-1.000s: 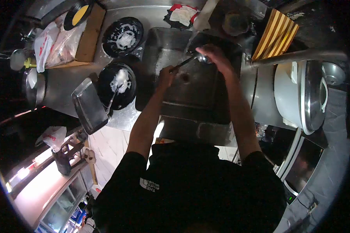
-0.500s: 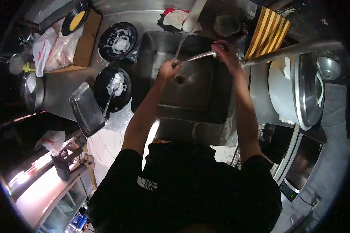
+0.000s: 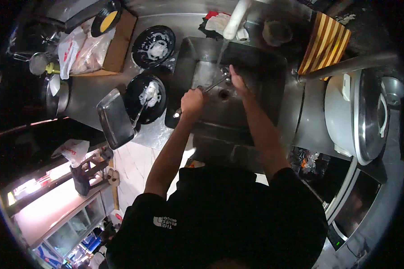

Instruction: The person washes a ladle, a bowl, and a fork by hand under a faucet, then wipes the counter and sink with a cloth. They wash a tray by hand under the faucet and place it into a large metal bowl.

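My left hand (image 3: 193, 104) is closed in a fist around the long handle of a metal utensil (image 3: 216, 84), over the left part of the sink (image 3: 280, 89). The handle's end sticks out below the fist. My right hand (image 3: 239, 84) is at the utensil's shiny far end, its thumb upward and its other fingers mostly hidden; it seems to grip that end. Whether the end is a spoon or a ladle bowl is too small to tell. Water (image 3: 221, 53) runs from the white faucet (image 3: 234, 22) down beside that end.
Two black bowls with white foam, an upper bowl (image 3: 137, 44) and a lower bowl (image 3: 132, 101), stand left of the sink beside a metal pan (image 3: 114, 119). A cardboard box (image 3: 121, 42) is behind them. A striped board (image 3: 325, 42) and a white cooker (image 3: 341, 110) stand right.
My left hand has moved from the utensil's end near the water down along its handle, toward me. My right hand has come left and down. The whole view has shifted slightly right.
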Demonstrator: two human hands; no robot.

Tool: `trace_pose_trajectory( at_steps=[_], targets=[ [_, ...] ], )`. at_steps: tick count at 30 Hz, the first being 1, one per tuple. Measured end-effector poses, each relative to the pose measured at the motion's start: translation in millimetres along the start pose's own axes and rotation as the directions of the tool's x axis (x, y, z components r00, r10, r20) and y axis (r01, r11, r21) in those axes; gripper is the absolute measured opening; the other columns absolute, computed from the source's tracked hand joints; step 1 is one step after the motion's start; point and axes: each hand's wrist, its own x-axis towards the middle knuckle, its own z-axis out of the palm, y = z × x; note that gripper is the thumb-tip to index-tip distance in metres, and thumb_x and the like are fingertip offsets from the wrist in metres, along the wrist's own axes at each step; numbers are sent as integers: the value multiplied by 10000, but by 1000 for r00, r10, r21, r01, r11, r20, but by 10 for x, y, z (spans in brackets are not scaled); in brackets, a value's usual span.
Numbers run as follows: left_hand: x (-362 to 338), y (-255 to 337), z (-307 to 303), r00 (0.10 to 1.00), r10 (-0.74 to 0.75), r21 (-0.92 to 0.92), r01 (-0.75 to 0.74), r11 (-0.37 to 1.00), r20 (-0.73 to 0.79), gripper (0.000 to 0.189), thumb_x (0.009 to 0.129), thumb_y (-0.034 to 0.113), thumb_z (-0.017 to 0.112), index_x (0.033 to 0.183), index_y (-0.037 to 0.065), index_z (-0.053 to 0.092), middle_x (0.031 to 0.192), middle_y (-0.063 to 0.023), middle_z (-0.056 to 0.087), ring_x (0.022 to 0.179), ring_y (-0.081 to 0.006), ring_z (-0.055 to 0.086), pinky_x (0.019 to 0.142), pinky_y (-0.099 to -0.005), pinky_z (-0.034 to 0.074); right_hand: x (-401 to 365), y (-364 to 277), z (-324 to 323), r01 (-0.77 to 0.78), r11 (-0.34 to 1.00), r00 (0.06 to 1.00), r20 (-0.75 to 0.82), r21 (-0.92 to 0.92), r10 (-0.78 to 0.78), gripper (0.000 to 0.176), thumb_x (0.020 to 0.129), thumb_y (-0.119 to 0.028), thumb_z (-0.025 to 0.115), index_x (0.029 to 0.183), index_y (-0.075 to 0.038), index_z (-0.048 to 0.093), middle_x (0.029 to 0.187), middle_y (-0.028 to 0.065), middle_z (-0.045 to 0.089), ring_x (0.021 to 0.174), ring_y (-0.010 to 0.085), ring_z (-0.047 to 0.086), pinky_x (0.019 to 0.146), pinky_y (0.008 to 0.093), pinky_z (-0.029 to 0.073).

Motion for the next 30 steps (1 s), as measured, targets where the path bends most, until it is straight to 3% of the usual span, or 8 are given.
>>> trace_pose_trajectory(
  at_steps=[3,5,7,11,16,20,22,30],
  targets=[
    [-172,13,-223,995,-90,-15,90,996,38,279,802,318,567,860,50,620,852,-191,636,801,-365,630,728,-451,504,269,407,332,73,912,963,208,403,-169,495,867,-555,460,1021,-99,577,914,15,563,815,175,531,694,341,450],
    [-248,-149,-154,995,-101,-81,101,992,-1,278,805,319,561,895,64,627,849,-193,637,806,-367,628,732,-453,502,341,516,414,-77,829,911,376,553,-166,341,883,-490,485,949,-165,564,876,-23,552,796,120,523,666,310,443],
    [-319,-278,-139,992,-118,-151,111,982,-39,282,807,319,555,929,77,633,847,-194,638,812,-370,626,736,-455,501,168,503,455,-175,737,857,470,653,-212,409,899,-414,505,1179,-116,523,1036,16,544,951,121,505,806,259,416],
    [-428,-389,-79,989,-147,-262,145,954,11,287,806,320,551,962,98,647,861,-209,637,844,-390,610,755,-466,487,59,589,526,-190,732,871,457,654,-183,444,860,-403,575,1168,-87,521,1033,17,547,958,125,503,816,249,401],
    [-496,-411,-8,980,-200,-375,185,908,-1,287,800,317,549,932,88,661,864,-216,633,873,-399,597,767,-471,475,-11,629,572,263,895,856,340,360,-388,494,845,-367,596,1196,-31,512,1100,59,563,1017,154,512,878,269,374],
    [-456,-506,136,989,-139,-440,146,886,49,290,795,311,556,937,81,660,837,-209,633,851,-388,602,744,-455,478,0,548,514,248,938,881,346,242,-322,471,847,-348,596,1167,-8,532,1060,79,586,1016,173,522,901,279,371],
    [-485,-527,133,988,-130,-478,155,865,84,294,793,314,565,939,78,659,833,-207,633,842,-386,603,735,-445,479,-70,429,469,379,855,863,197,355,-465,450,845,-334,606,1134,6,547,1013,77,600,987,158,530,896,270,378],
    [-502,-618,373,990,-141,-685,124,718,32,377,809,331,639,1021,19,643,821,-133,668,729,-150,607,678,-307,463,-296,161,390,525,809,803,159,264,-574,472,832,-264,653,1194,-1,502,1113,109,568,1038,191,521,904,300,389]
  ],
)
